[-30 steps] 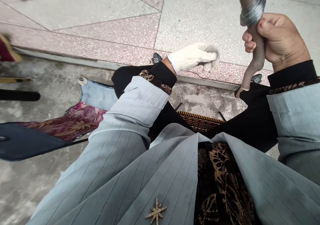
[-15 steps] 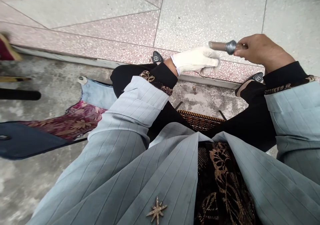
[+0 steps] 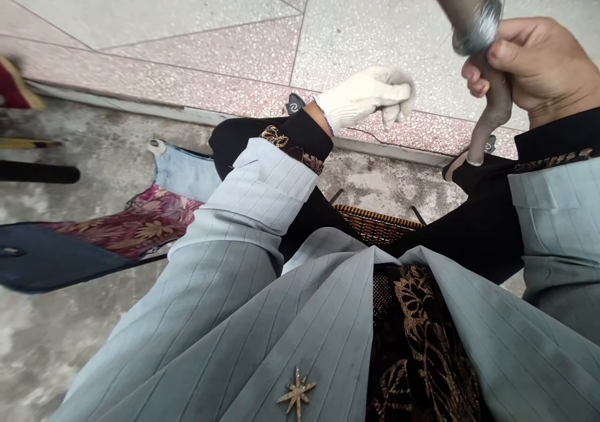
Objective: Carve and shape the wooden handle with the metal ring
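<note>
My right hand is bare and closed around a grey-brown curved stick that rises towards the top right. A band of silver wire is wound round the stick just above my thumb. My left hand wears a white cotton glove and is curled into a pinch, a short way left of the stick. What its fingers grip is too small to make out. Both forearms carry pale blue pinstriped sleeves over black cuffs with gold embroidery.
I sit on a woven rattan seat with black-trousered knees apart. Beyond my feet runs a step edge to a terrazzo floor. Blue and maroon patterned cloth lies on the concrete at left, by a black bar.
Half a second ago the stick lay level, its tip at my gloved hand. My right hand has swung it back upright and lifted it; the left hand stayed in place.
</note>
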Demonstrator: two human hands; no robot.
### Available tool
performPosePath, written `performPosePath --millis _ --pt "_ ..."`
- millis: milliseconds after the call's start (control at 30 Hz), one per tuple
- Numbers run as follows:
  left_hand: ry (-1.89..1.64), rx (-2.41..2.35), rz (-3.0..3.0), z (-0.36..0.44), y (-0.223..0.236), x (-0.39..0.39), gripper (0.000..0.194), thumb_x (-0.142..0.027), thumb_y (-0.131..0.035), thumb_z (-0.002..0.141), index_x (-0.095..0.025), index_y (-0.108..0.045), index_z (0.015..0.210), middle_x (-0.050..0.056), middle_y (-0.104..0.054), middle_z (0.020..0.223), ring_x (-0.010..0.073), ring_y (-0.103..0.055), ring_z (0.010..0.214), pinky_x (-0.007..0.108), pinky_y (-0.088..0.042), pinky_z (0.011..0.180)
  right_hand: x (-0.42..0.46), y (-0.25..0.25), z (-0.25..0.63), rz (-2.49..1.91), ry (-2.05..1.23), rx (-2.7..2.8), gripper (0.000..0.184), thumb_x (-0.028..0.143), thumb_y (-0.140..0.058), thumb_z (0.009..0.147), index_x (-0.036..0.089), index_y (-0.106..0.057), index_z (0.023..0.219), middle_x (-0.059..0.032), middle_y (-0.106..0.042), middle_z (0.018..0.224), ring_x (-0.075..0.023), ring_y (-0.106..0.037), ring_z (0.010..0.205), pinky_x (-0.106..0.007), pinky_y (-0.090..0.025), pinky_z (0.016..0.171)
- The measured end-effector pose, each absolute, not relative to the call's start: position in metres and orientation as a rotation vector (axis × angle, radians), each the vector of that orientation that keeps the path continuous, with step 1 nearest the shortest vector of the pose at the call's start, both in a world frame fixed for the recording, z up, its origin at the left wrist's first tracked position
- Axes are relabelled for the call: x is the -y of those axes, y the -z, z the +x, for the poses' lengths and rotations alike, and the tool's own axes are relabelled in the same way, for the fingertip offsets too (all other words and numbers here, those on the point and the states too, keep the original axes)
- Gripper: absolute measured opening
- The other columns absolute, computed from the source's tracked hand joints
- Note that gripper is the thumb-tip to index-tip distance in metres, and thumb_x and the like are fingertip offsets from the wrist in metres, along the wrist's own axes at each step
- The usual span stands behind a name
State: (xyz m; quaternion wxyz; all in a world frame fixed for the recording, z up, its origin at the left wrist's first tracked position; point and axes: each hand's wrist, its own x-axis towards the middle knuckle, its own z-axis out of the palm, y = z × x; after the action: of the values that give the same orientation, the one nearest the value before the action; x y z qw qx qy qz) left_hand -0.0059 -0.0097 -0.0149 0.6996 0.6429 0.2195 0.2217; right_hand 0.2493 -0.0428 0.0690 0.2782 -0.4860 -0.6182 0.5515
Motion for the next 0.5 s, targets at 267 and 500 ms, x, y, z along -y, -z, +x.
performPosePath --millis 267,500 --pt "-0.333 -0.46 1.424 0.006 0.022 0.015 0.022 -0.019 -0.056 0.095 -0.011 -0.064 0.076 0.005 -0.061 0.069 0.0066 -0.047 0.049 0.022 -0.035 0.049 0.031 -0.051 0.238 -1.91 -0.909 1.75 0.009 0.026 -0.068 0.082 0.017 -0.065 0.083 -0.0068 -0.057 0.076 -0.0178 -0.05 0.067 -0.036 -0.04 0.068" --pt "-0.307 -0.587 1.43 0.011 0.015 0.02 0.014 -0.011 -0.056 0.091 -0.01 -0.065 0.081 0.002 -0.059 0.066 0.0044 -0.041 0.043 0.02 -0.027 0.043 0.028 -0.04 0.239 -2.075 -0.882 2.478 0.021 0.035 -0.064 0.083 0.017 -0.071 0.093 -0.0111 -0.064 0.089 -0.0255 -0.054 0.082 -0.041 -0.038 0.073"
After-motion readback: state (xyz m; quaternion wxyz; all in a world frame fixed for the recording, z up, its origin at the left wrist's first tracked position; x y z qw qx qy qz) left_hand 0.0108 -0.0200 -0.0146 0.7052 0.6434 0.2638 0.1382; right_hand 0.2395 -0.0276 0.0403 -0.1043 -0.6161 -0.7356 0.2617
